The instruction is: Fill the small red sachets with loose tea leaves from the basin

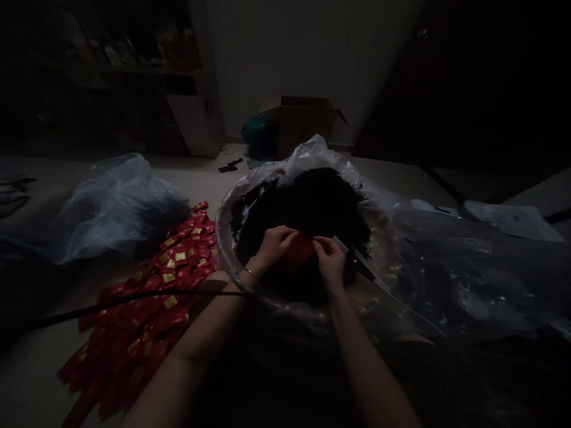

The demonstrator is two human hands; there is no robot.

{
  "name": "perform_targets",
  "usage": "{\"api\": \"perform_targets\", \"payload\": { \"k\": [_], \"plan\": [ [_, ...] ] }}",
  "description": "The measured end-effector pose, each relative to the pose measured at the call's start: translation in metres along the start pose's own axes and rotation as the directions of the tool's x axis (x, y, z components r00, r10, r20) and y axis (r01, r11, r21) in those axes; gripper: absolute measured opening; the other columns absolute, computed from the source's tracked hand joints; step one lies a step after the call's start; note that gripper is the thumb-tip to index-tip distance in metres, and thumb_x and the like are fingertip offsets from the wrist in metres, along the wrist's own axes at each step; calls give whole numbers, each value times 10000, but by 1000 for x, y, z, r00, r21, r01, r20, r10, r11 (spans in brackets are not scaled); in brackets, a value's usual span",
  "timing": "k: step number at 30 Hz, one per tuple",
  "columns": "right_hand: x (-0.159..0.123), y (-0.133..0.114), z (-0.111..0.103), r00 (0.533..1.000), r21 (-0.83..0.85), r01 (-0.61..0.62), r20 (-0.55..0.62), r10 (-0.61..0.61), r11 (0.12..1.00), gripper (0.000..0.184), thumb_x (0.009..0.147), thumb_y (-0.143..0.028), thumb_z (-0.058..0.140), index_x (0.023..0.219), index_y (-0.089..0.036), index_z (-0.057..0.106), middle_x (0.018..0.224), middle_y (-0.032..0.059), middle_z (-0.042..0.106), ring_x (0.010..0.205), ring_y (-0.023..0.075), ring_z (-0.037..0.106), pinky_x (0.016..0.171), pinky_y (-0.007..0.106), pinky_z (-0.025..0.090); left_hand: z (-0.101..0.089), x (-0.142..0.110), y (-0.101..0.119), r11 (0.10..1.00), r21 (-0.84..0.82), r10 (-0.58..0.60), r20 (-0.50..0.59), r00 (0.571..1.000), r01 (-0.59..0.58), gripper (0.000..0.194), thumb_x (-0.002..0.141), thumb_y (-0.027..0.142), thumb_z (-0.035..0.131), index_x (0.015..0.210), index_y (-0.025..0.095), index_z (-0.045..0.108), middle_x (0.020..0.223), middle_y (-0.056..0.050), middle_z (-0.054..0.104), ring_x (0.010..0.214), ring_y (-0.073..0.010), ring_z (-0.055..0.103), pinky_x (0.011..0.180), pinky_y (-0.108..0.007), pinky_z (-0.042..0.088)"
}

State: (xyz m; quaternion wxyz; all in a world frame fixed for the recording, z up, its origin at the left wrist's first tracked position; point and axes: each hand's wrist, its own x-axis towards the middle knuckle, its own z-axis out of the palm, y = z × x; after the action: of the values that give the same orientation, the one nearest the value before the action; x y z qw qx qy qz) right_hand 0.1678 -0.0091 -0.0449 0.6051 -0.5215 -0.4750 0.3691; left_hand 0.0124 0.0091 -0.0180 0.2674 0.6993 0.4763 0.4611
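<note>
Over the middle of a round basin lined with clear plastic [225,249], my left hand [275,245] pinches the left upper edge of a small red packet [300,249]. Fingers of my right hand [329,257] are closed at the packet's right upper edge. Dark loose material [312,196], like dried leaves, is heaped in the basin behind and around the packet. Just right of my right hand lies a small black device [363,270] with a glowing red light, a pale flat end and a white cable. Dim light hides the packet's lower part and its opening.
Many red packets with gold labels [169,277] lie piled on the floor at left, beside a clear plastic bag [120,202]. A thin dark rod [134,300] crosses my left forearm. Large plastic sheeting [464,273] spreads at right. An open cardboard box [306,122] stands behind.
</note>
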Motion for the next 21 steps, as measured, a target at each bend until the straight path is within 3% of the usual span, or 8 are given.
{"api": "perform_targets", "payload": {
  "k": [3, 8, 12, 17, 21],
  "plan": [
    [-3, 3, 1, 1000, 54, -31, 6, 31, 998, 271, 670, -393, 657, 811, -161, 667, 802, 47, 686, 732, 187, 627, 710, 346, 521, 1, -6, 4, 998, 6, -66, -27, 997, 66, 161, 739, 120, 642, 860, 191, 722, 873, -37, 731, 809, -159, 665, 754, -264, 507],
    [-5, 4, 5, 996, 107, 2, 84, -11, 994, 288, 658, -354, 675, 879, -171, 692, 887, 54, 713, 845, 202, 644, 812, 353, 501, -2, -15, 11, 978, -41, -210, -106, 972, 206, 178, 722, 81, 605, 796, 185, 729, 792, -23, 742, 745, -161, 682, 704, -260, 532],
    [-9, 7, 4, 998, 86, 14, 63, -20, 996, 247, 665, -376, 657, 783, -164, 705, 808, 51, 713, 803, 205, 646, 796, 354, 500, -5, -21, 19, 985, -12, -171, -94, 981, 170, 177, 742, 117, 597, 835, 186, 731, 852, -30, 748, 808, -171, 684, 756, -267, 529],
    [-21, 7, 1, 1000, 109, 14, 24, -17, 994, 286, 702, -391, 624, 836, -153, 709, 843, 60, 718, 811, 196, 646, 789, 338, 508, -4, -28, 26, 978, 78, -187, -100, 977, 195, 141, 724, 146, 626, 806, 195, 730, 822, -23, 747, 776, -173, 680, 740, -265, 519],
    [-31, 9, -3, 996, 179, -63, -51, 73, 982, 360, 755, -417, 553, 941, -135, 676, 792, 51, 691, 627, 144, 631, 609, 286, 529, -8, -31, 31, 969, 108, -200, -184, 962, 222, 106, 730, 207, 632, 779, 192, 725, 815, -31, 744, 776, -179, 672, 744, -269, 501]
  ]
}}
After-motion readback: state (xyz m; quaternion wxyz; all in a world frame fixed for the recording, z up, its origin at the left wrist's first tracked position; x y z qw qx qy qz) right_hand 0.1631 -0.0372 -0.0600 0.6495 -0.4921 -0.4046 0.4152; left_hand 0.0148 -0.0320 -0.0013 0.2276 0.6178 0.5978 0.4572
